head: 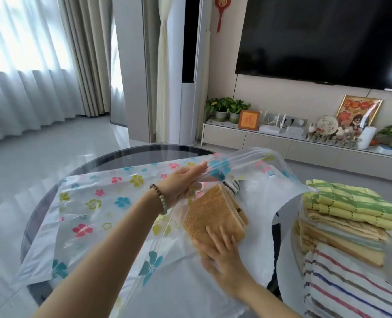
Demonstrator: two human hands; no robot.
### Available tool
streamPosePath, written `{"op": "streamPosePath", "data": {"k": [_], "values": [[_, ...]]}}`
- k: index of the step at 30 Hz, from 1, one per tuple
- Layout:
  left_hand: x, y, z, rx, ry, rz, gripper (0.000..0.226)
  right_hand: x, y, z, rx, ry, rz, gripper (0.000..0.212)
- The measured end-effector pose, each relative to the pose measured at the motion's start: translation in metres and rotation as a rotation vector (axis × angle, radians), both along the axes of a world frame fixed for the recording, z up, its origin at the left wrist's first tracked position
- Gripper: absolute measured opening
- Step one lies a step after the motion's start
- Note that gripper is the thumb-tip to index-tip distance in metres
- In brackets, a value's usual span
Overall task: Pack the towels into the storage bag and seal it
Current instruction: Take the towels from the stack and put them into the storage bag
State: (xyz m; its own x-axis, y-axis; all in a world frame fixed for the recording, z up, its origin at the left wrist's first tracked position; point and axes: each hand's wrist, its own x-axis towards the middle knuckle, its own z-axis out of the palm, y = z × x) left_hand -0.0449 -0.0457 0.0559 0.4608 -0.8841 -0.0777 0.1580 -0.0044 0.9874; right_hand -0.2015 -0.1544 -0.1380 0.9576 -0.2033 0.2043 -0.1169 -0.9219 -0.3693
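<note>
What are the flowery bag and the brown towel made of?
Storage bag: thin plastic film, glossy and see-through, judging by its shine and creases. Brown towel: probably terry cloth, matte, with a nubby looped surface.

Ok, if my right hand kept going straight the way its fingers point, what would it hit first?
The right hand lies flat on the tan towel; past it, probably the dark-striped towel deeper in the storage bag, though depth is unclear.

Quantities: one bag (94,203); one left hand (179,182); one right hand (222,255); two towels inside the bag, orange towel (208,216) and striped towel (232,185); one towel stack (341,216), count indeterminate; one table (121,154).
</note>
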Motion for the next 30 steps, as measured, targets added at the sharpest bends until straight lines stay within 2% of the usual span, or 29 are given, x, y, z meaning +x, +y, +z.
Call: {"op": "streamPosePath", "data": {"k": [5, 10, 14, 18, 23, 26, 30], "values": [[-0.003, -0.004, 0.000, -0.074, 0.049, -0.047, 0.029, 0.063, -0.017, 0.007, 0.000, 0.170, -0.028, 0.043], [-0.001, -0.007, 0.009, -0.137, 0.042, -0.079, 0.035, 0.124, -0.035, 0.021, -0.061, 0.384, -0.166, 0.050], [0.003, -0.013, 0.009, -0.160, 0.066, -0.002, 0.029, 0.125, -0.040, 0.040, 0.016, 0.428, -0.103, 0.049], [-0.005, -0.029, -0.010, -0.114, 0.061, 0.050, 0.034, 0.063, -0.040, 0.066, 0.487, 0.305, -0.001, 0.050], [-0.031, -0.053, -0.037, -0.033, -0.061, 0.013, 0.037, -0.074, -0.067, 0.107, 0.867, 0.341, 0.011, 0.041], [-0.047, -0.064, -0.058, 0.048, -0.085, -0.003, 0.039, -0.151, -0.098, 0.116, 0.938, 0.283, -0.117, 0.041], [-0.066, -0.080, -0.074, 0.125, -0.065, 0.012, 0.048, -0.220, -0.138, 0.098, 0.856, 0.127, -0.426, 0.031]]}}
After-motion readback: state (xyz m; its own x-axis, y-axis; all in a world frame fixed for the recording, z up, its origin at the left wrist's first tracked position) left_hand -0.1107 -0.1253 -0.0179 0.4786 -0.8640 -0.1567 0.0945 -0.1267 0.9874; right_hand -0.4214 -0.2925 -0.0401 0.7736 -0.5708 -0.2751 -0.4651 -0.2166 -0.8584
